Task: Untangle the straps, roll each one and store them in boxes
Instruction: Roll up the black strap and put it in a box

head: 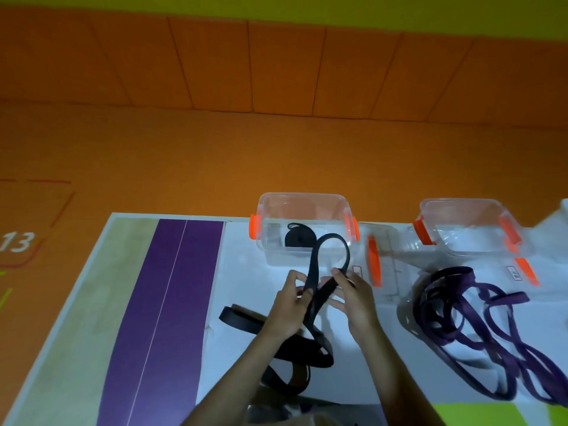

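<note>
Left hand pinched black strap, right hand gripped same strap just beside it. Loop stood up in front of clear box. Rolled strap already lay inside that box.

Risk, my guess: slack trailing nearer me than box could snag own coils and knot tighter under hard pull. Loop could slip, leaving loose roll.

Purple strap lay tangled right of box.

Writing: "13" far left of box. Small label just right of box, unreadable.

Black strap: one loop raised, remainder tangled. Purple strap: tangled, at right. Left clear box holds a black roll.
</note>
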The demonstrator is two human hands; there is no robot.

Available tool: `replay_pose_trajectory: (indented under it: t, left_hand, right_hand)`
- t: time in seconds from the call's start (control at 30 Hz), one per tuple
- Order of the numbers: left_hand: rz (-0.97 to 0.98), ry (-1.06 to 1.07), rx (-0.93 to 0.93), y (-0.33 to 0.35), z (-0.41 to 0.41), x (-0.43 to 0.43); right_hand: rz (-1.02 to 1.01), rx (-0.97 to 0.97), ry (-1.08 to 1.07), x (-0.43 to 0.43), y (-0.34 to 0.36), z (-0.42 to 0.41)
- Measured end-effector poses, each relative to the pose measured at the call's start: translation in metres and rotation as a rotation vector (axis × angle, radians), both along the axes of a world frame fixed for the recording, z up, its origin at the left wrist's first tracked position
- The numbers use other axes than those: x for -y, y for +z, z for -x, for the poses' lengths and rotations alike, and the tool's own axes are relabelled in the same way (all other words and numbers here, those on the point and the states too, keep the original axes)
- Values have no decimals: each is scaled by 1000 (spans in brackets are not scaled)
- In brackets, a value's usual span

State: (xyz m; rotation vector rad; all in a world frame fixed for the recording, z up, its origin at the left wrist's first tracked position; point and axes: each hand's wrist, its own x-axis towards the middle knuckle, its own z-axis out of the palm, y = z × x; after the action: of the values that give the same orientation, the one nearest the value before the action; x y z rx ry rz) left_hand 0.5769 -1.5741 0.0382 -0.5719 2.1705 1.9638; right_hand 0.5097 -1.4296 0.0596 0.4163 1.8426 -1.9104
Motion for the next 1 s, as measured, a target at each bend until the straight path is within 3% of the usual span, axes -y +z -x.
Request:
replay_pose_trajectory:
  t: [0.07,0.17,0.33,0.43,0.5,0.6,0.7,0.87,1.0]
  left_hand:
    - [219,77,-78,2,3,1]
    - [392,86,-162,6,5,3]
    - [167,-42,-289,29,-1,-16]
    - [86,37,-366,40,-3,-22]
    - [50,116,-380,42,-3,-22]
    - [90,123,-422,41,-5,-23]
    - [142,72,-455,44,-10,-25]
    - [247,54,-473,54,-17,-25]
    - [240,46,-365,66,-21,-28]
  right_hand:
    - [-17,-43,-38,1,5,3]
    - [-39,-129,-14,2,13,5]
    - [-167,-259,85,7,30,4]
    - [-365,-346,118,6,41,4]
    - [-351,-346,144,1,50,2]
    - [-223,-297,173,-7,67,-1]
    - [-128,-277,22,-15,85,5]
    - [-246,-434,-57,-29,100,11]
    - [-236,-464,-47,-28,104,3]
